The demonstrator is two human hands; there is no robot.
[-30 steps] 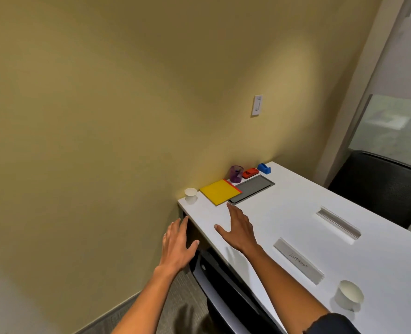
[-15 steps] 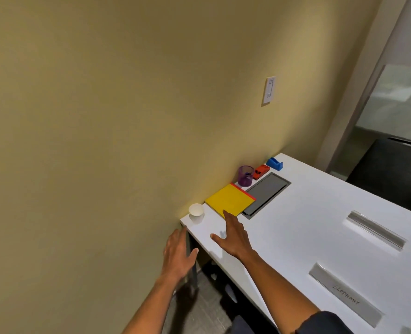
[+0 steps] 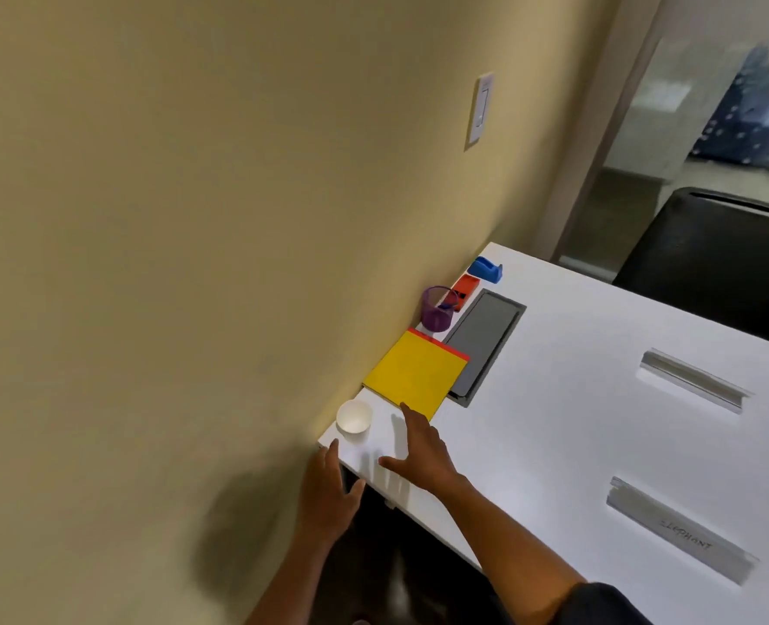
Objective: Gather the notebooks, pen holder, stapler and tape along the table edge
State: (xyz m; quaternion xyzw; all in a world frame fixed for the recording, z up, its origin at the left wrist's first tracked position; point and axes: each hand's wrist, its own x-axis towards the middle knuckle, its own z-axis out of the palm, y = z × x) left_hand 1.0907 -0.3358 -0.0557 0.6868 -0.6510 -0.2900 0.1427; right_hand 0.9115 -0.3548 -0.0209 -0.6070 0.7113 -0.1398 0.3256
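My right hand (image 3: 418, 453), fingers spread and empty, reaches for the yellow notebook (image 3: 414, 376); next I must press and slide it along the table (image 3: 599, 421) edge.

Head view, down onto table (image 3: 576, 399)

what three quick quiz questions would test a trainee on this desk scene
1. True or false: the right hand is gripping the yellow notebook.
2. Which sits nearest the white cup? A) tape dispenser B) yellow notebook C) stapler
3. Fill in: the purple pen holder stands between the notebook and the ____.

Key: 1 false, its fingertips only reach the notebook's near corner; 2 B; 3 stapler.
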